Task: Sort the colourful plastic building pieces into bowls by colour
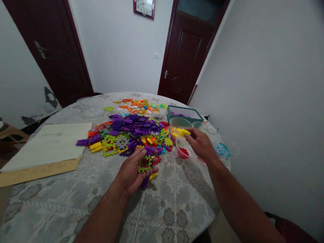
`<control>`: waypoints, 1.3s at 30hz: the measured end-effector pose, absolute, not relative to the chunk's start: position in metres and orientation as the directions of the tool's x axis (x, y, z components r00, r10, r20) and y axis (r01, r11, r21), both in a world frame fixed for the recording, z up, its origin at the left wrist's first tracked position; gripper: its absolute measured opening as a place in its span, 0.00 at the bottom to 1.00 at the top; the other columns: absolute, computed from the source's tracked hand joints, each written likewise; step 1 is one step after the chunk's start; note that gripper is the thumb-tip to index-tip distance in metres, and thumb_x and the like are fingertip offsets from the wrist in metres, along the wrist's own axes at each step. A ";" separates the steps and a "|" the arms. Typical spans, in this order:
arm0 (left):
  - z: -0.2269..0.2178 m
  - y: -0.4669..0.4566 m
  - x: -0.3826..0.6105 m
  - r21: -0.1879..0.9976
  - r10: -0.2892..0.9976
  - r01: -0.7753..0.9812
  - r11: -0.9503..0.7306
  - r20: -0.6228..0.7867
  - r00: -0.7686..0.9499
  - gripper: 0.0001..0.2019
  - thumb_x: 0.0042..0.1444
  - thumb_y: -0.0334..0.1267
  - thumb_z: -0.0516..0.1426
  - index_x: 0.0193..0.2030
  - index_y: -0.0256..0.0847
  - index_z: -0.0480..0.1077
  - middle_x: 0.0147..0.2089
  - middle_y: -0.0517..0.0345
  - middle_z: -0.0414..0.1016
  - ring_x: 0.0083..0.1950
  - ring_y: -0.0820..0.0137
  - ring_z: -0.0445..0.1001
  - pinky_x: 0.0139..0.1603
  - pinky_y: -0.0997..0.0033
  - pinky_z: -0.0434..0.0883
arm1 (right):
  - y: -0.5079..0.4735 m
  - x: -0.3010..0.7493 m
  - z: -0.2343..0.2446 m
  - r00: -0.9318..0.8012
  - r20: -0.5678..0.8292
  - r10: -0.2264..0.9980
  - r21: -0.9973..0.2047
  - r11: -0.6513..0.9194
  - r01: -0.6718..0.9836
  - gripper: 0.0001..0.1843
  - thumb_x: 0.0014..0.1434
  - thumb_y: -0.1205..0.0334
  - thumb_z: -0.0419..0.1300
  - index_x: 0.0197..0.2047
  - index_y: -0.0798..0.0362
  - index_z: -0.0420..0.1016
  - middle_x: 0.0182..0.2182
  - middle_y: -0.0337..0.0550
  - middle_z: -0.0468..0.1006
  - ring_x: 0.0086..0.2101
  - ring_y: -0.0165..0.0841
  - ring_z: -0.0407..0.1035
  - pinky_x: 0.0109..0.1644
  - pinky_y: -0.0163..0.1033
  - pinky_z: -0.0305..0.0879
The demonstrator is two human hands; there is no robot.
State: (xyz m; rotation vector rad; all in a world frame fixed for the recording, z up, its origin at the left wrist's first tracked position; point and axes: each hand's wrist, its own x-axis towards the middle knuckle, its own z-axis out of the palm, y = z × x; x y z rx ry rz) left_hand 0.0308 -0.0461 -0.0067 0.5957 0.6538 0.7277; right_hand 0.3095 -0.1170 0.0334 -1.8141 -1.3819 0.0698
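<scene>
My left hand (133, 170) is curled around a lime-green square building piece (144, 164) with notched edges, and a purple tube piece (150, 150) lies by its thumb. My right hand (201, 143) reaches to a clear plastic tub (181, 122) of yellow tube pieces (178, 132); its fingers pinch a yellow tube piece (186, 132) at the rim. In front of the hands lies a heap of mixed building pieces, with purple pieces (136, 125) on top. A second clear tub (180, 143) near the right wrist holds red pieces (183, 154).
A green box (186, 114) with purple pieces inside stands behind the tubs. At the right is another clear tub (231, 148) with blue pieces. Orange and white pieces (136, 106) spread at the back. Paper sheets (50, 143) lie at the left of the patterned tablecloth (101, 195).
</scene>
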 end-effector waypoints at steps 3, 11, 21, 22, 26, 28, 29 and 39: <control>-0.006 -0.046 0.032 0.664 0.744 -0.416 0.621 -0.333 0.580 0.05 0.68 0.36 0.58 0.45 0.38 0.75 0.40 0.48 0.84 0.38 0.61 0.85 0.34 0.57 0.85 | -0.089 0.341 0.041 0.458 0.514 0.726 -0.529 -0.152 0.835 0.19 0.62 0.56 0.61 0.53 0.54 0.82 0.43 0.49 0.85 0.38 0.39 0.77 0.48 0.45 0.72; -0.007 -0.045 0.032 0.610 0.695 -0.406 0.681 -0.364 0.620 0.10 0.69 0.37 0.56 0.45 0.36 0.78 0.42 0.42 0.84 0.39 0.59 0.85 0.37 0.56 0.84 | -0.093 0.288 0.029 0.261 0.589 0.765 -0.507 0.097 0.856 0.17 0.68 0.58 0.57 0.55 0.52 0.81 0.49 0.51 0.83 0.41 0.38 0.77 0.50 0.46 0.74; -0.006 -0.048 0.029 0.676 0.668 -0.334 0.657 -0.316 0.674 0.10 0.65 0.36 0.61 0.50 0.35 0.78 0.45 0.43 0.84 0.39 0.59 0.84 0.33 0.58 0.84 | -0.118 0.190 0.006 0.051 0.448 0.892 -0.584 0.249 0.772 0.18 0.68 0.66 0.61 0.60 0.48 0.77 0.51 0.48 0.82 0.51 0.40 0.76 0.58 0.48 0.71; -0.006 -0.049 0.029 0.685 0.668 -0.323 0.653 -0.318 0.673 0.10 0.65 0.37 0.61 0.49 0.35 0.78 0.44 0.43 0.83 0.38 0.59 0.84 0.33 0.58 0.84 | -0.117 0.191 0.008 0.063 0.417 0.907 -0.620 0.233 0.750 0.18 0.67 0.67 0.61 0.59 0.48 0.78 0.51 0.47 0.83 0.50 0.39 0.76 0.57 0.47 0.72; -0.006 -0.048 0.028 0.697 0.672 -0.317 0.644 -0.317 0.670 0.12 0.65 0.38 0.62 0.52 0.37 0.78 0.48 0.41 0.83 0.41 0.58 0.84 0.33 0.60 0.84 | -0.111 0.212 0.022 0.137 0.220 0.966 -0.791 0.094 0.605 0.15 0.65 0.65 0.62 0.54 0.49 0.80 0.43 0.42 0.84 0.39 0.33 0.77 0.45 0.40 0.74; -0.006 -0.046 0.029 0.684 0.702 -0.352 0.639 -0.331 0.631 0.11 0.66 0.38 0.61 0.51 0.36 0.78 0.49 0.41 0.83 0.38 0.62 0.83 0.33 0.63 0.83 | -0.103 0.234 0.031 0.133 0.126 0.983 -0.843 0.036 0.536 0.14 0.64 0.62 0.62 0.53 0.51 0.80 0.38 0.42 0.83 0.32 0.31 0.75 0.35 0.36 0.72; -0.005 -0.045 0.029 0.672 0.720 -0.379 0.637 -0.342 0.604 0.10 0.66 0.37 0.60 0.49 0.35 0.79 0.47 0.42 0.83 0.36 0.64 0.82 0.32 0.65 0.82 | -0.097 0.246 0.035 0.112 0.083 0.990 -0.859 0.014 0.513 0.14 0.64 0.61 0.63 0.52 0.52 0.81 0.37 0.41 0.83 0.30 0.30 0.73 0.32 0.34 0.71; 0.000 -0.041 0.024 0.536 0.785 -0.584 0.609 -0.299 0.543 0.14 0.61 0.28 0.56 0.50 0.29 0.78 0.42 0.40 0.82 0.37 0.62 0.82 0.41 0.61 0.83 | 0.008 0.366 0.062 0.593 0.258 0.763 -0.904 -0.026 0.427 0.22 0.55 0.67 0.64 0.54 0.60 0.77 0.38 0.47 0.83 0.31 0.30 0.76 0.38 0.38 0.77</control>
